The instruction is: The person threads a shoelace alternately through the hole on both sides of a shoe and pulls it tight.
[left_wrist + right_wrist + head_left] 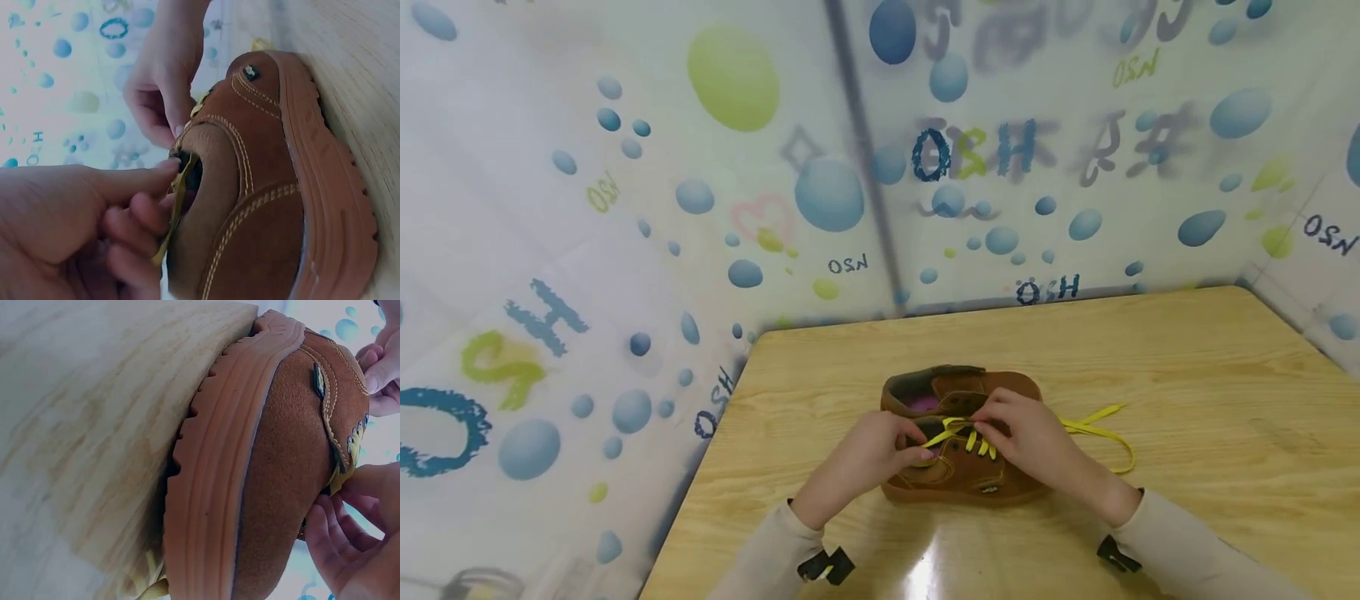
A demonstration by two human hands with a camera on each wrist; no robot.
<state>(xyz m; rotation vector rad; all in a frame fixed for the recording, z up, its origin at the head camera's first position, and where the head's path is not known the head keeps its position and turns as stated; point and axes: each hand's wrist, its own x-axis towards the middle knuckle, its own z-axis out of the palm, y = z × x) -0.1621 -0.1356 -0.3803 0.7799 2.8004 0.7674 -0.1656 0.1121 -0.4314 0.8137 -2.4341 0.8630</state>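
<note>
So the main thing here is a brown shoe (958, 475) with light topstitching and a chunky ridged sole, sitting upright on the table (1225, 400), toe toward the right of the head view, opening on the left. A yellow lace (937, 438) runs through its eyelets, and both hands are on it: the left hand (880, 454) pinches the strand over the opening, and the right hand (1030, 433) has thumb and fingers pinched at the lacing, right by the top eyelets. The 2 hands are close but not touching. Right behind is shoe number 2 (1018, 385), also brown, facing the same way, pinkish purple inside its opening. A loose yellow strand (1107, 412) lies off to the right past the wrist; can't tell which shoe it belongs to. Both arms have pale sleeves (1195, 542) with black straps (826, 567). Around the wood-grain table hangs a whitish backdrop (917, 242) with blue and green blobs plus lettering.
</note>
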